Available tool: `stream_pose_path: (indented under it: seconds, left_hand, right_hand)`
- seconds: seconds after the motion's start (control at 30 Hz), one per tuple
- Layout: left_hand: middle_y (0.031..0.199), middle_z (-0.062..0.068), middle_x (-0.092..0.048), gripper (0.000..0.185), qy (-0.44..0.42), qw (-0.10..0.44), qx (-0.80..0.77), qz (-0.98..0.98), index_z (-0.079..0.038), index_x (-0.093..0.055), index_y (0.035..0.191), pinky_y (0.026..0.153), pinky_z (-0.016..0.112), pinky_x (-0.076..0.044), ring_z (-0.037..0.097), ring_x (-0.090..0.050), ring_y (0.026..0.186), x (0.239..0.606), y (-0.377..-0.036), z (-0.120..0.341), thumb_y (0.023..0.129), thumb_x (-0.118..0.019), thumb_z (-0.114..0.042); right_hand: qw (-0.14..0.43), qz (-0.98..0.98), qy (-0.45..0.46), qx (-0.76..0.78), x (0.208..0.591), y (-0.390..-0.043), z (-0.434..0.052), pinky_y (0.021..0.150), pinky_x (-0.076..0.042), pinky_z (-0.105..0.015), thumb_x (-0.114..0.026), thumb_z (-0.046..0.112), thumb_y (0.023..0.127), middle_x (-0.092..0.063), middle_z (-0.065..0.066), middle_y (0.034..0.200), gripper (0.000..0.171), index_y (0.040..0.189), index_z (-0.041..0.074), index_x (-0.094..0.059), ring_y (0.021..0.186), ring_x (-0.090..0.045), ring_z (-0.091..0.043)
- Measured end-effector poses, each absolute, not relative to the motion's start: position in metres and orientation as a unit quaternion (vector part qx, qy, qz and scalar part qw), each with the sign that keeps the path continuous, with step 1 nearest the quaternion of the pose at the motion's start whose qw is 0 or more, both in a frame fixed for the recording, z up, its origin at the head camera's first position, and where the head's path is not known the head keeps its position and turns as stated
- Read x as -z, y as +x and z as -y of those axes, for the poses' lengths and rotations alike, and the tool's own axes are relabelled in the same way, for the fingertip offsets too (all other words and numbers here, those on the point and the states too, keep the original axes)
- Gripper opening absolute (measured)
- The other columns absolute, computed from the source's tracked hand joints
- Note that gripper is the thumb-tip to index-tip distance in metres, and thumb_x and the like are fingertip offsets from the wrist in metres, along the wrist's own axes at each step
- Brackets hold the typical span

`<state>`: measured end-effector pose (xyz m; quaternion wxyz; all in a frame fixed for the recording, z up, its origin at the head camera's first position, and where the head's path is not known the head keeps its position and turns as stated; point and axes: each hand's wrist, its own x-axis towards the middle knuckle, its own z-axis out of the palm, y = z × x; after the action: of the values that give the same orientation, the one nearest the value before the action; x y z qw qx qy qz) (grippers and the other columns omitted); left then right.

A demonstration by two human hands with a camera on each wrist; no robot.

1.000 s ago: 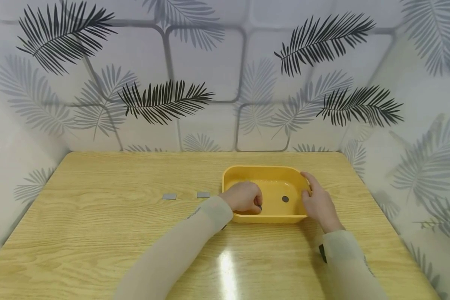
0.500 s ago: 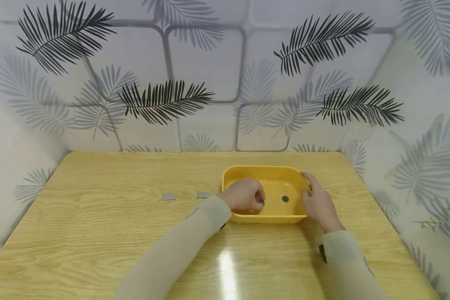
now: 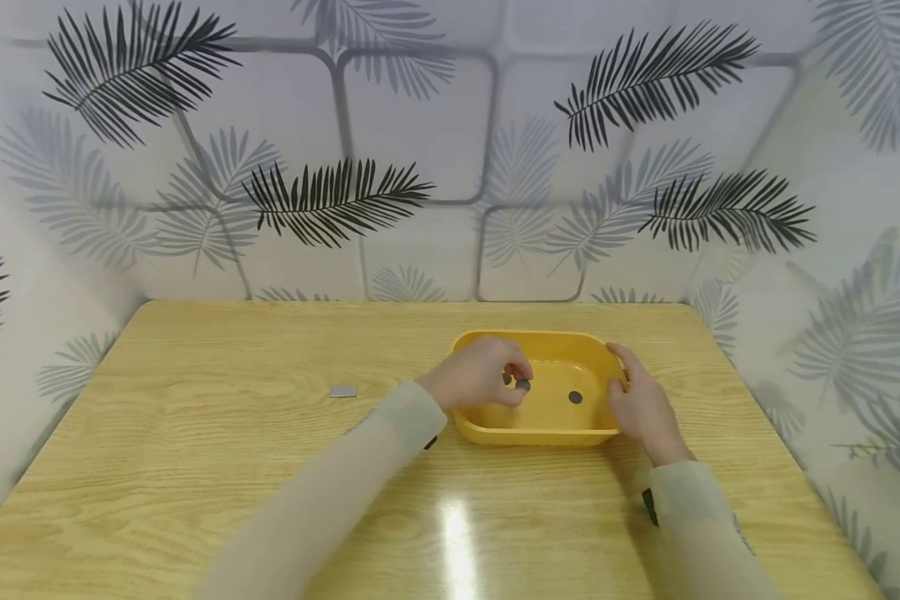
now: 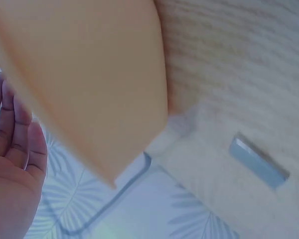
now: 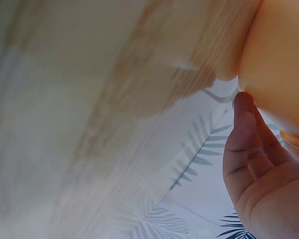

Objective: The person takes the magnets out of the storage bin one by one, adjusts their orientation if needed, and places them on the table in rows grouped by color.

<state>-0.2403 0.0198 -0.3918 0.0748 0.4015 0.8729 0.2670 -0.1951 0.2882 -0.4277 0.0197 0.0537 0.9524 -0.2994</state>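
Note:
A deep yellow tray (image 3: 547, 438) stands on the table. My left hand (image 3: 480, 371) is over its left part, thumb and forefinger bent around a dark round disc (image 3: 522, 385) at their tips. A second dark spot shows through the gap in that hand; I cannot tell what it is. Another dark disc (image 3: 574, 397) lies flat on the tray floor. At the tray's right end, my right hand (image 3: 645, 412) holds the rim, its fingertips against the wall in the right wrist view. In the left wrist view that disc is not visible, only loose fingers beside the tray wall.
A small grey rectangular piece (image 3: 342, 391) lies on the wooden table (image 3: 217, 450) left of the tray. One such grey block (image 4: 259, 162) shows in the left wrist view. Behind the table hangs a leaf-patterned cloth (image 3: 420, 125).
My left hand has risen and its wrist shifted left, with the thumb and forefinger more spread and the disc farther back. The forearm now covers one grey piece. The right hand keeps its hold.

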Motion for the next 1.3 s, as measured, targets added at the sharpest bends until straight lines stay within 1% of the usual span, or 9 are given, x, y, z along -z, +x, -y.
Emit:
stream_pose_path:
  seconds: [0.2, 0.43, 0.6, 0.7, 0.83, 0.93, 1.03, 1.17, 1.3]
  left_hand:
    - [0.104, -0.001, -0.074, 0.009, 0.402, 0.043, -0.268, -0.875, -0.013, -0.077, 0.098, 0.091, 0.027, -0.055, 0.021, -0.070, 0.102, 0.380, -0.236, -0.002, 0.092, -0.072, -0.015]
    - [0.102, -0.001, -0.074, 0.011, 0.401, 0.005, -0.262, -0.877, -0.013, -0.078, 0.099, 0.089, 0.028, -0.055, 0.015, -0.067, 0.096, 0.370, -0.235, 0.017, 0.089, -0.074, -0.015]
    - [0.100, 0.000, -0.073, 0.011, 0.386, -0.006, -0.270, -0.882, -0.013, -0.078, 0.098, 0.089, 0.030, -0.055, 0.021, -0.068, 0.097, 0.371, -0.236, 0.034, 0.088, -0.072, -0.012]
    - [0.099, 0.000, -0.072, 0.010, 0.367, -0.004, -0.284, -0.886, -0.013, -0.077, 0.096, 0.090, 0.032, -0.055, 0.024, -0.069, 0.098, 0.374, -0.236, 0.048, 0.087, -0.073, -0.012]
    - [0.099, 0.000, -0.072, 0.011, 0.344, -0.001, -0.296, -0.891, -0.013, -0.076, 0.097, 0.091, 0.034, -0.056, 0.022, -0.068, 0.098, 0.381, -0.234, 0.067, 0.086, -0.075, -0.013]
    - [0.098, -0.001, -0.072, 0.012, 0.325, 0.002, -0.301, -0.896, -0.014, -0.077, 0.098, 0.090, 0.033, -0.056, 0.018, -0.066, 0.095, 0.386, -0.231, 0.080, 0.086, -0.075, -0.014]
    - [0.098, 0.000, -0.072, 0.011, 0.308, 0.015, -0.307, -0.900, -0.014, -0.077, 0.098, 0.090, 0.034, -0.055, 0.021, -0.066, 0.096, 0.392, -0.229, 0.091, 0.087, -0.075, -0.013]
    - [0.096, 0.000, -0.072, 0.008, 0.301, 0.027, -0.309, -0.902, -0.015, -0.078, 0.095, 0.090, 0.038, -0.057, 0.027, -0.067, 0.097, 0.402, -0.227, 0.104, 0.087, -0.075, -0.012]
    - [0.095, -0.002, -0.072, 0.007, 0.297, 0.037, -0.289, -0.909, -0.015, -0.078, 0.093, 0.088, 0.035, -0.056, 0.024, -0.067, 0.095, 0.409, -0.224, 0.112, 0.086, -0.077, -0.013]
  right_hand:
    - [0.024, -0.952, 0.053, 0.301, 0.426, -0.195, -0.287, 0.061, -0.046, -0.030, -0.038, 0.015, 0.107, -0.052, -0.036, 0.144, 0.058, 0.164, 0.017, -0.025, 0.078, -0.060, -0.027]
    - [0.029, -0.952, 0.056, 0.300, 0.426, -0.197, -0.291, 0.061, -0.046, -0.029, -0.036, 0.016, 0.106, -0.051, -0.036, 0.146, 0.060, 0.164, 0.018, -0.023, 0.078, -0.060, -0.027]
    - [0.022, -0.953, 0.055, 0.297, 0.425, -0.198, -0.293, 0.060, -0.046, -0.030, -0.036, 0.016, 0.106, -0.052, -0.036, 0.143, 0.059, 0.164, 0.017, -0.023, 0.075, -0.059, -0.026]
    - [0.022, -0.952, 0.050, 0.300, 0.425, -0.197, -0.292, 0.060, -0.047, -0.030, -0.036, 0.015, 0.106, -0.053, -0.036, 0.140, 0.060, 0.164, 0.016, -0.023, 0.073, -0.058, -0.025]
    - [0.027, -0.951, 0.050, 0.304, 0.426, -0.197, -0.288, 0.060, -0.047, -0.030, -0.036, 0.016, 0.106, -0.052, -0.036, 0.141, 0.059, 0.164, 0.016, -0.023, 0.073, -0.058, -0.025]
    - [0.026, -0.951, 0.052, 0.303, 0.427, -0.196, -0.288, 0.060, -0.046, -0.030, -0.036, 0.016, 0.106, -0.052, -0.036, 0.142, 0.059, 0.164, 0.016, -0.024, 0.077, -0.059, -0.027]
    - [0.025, -0.952, 0.053, 0.300, 0.427, -0.195, -0.287, 0.060, -0.046, -0.030, -0.036, 0.016, 0.106, -0.052, -0.036, 0.142, 0.059, 0.164, 0.016, -0.024, 0.077, -0.059, -0.028]
    - [0.025, -0.952, 0.051, 0.299, 0.426, -0.195, -0.286, 0.060, -0.046, -0.030, -0.036, 0.015, 0.106, -0.052, -0.037, 0.141, 0.059, 0.164, 0.015, -0.024, 0.079, -0.060, -0.029]
    - [0.021, -0.953, 0.049, 0.299, 0.425, -0.194, -0.285, 0.062, -0.046, -0.029, -0.036, 0.015, 0.106, -0.053, -0.037, 0.141, 0.059, 0.163, 0.015, -0.025, 0.086, -0.061, -0.032]
